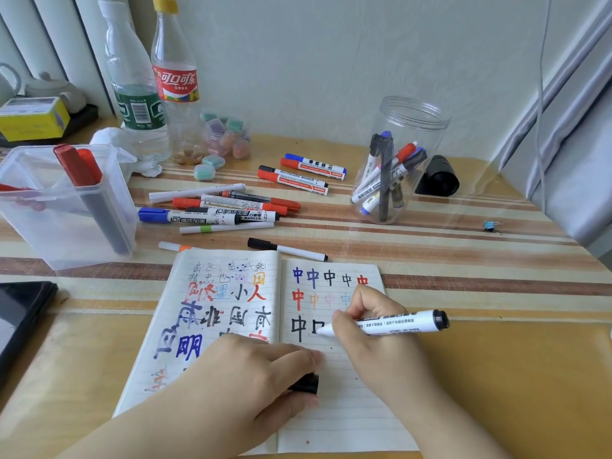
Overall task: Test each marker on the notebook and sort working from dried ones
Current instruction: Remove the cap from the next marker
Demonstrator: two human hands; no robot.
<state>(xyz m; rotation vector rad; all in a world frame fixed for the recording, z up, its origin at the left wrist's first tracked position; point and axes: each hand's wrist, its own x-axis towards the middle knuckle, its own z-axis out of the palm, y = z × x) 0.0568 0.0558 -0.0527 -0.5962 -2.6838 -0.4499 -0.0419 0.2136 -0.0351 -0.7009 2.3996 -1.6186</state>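
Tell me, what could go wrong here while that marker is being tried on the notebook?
The left hand rests on the notebook beside fresh black strokes, so it might smear them. The cap under that hand could roll away. The right hand is writing with the marker, and ink may bleed through the thin page.

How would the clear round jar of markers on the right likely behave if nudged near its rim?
The clear round jar looks like thin plastic, so probably light. It is tall, and its markers lean to one side, so a push near the rim might tip it. On its side it would likely roll.
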